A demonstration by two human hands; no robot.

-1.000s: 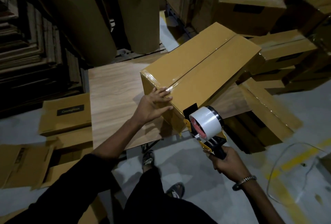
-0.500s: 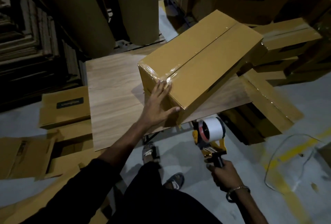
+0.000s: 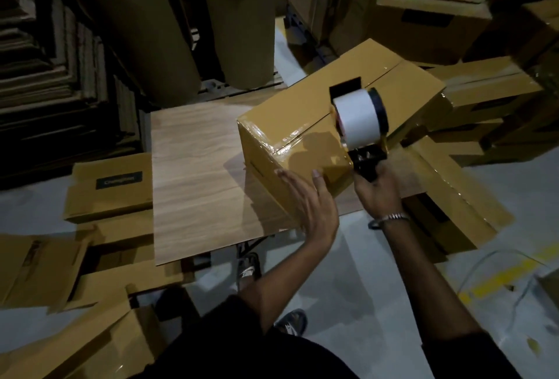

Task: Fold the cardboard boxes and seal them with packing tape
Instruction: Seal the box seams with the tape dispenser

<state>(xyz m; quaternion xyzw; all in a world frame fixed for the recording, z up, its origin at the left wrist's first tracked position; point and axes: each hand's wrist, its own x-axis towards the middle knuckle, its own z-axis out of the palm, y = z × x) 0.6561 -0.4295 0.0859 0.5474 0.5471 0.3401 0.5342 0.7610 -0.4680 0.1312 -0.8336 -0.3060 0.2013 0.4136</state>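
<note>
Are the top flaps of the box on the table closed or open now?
Closed. On the box both top flaps lie flat and meet at a centre seam; glossy tape covers its near end. The far end is hidden behind the tape dispenser.

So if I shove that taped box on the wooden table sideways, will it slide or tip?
The box would probably slide: it sits low and wide on the smooth table. Freshly folded, it is likely light. One corner seems to overhang the edge by the left hand, so it could drop.

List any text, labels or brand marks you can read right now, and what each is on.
Black label on the flat box left of the table: has lettering, too blurred to read.
Print on the flattened cardboard at far left: too dark and blurred to read.
Dark patch on the stacked box at the back: no legible text.
Nothing else readable.
</note>
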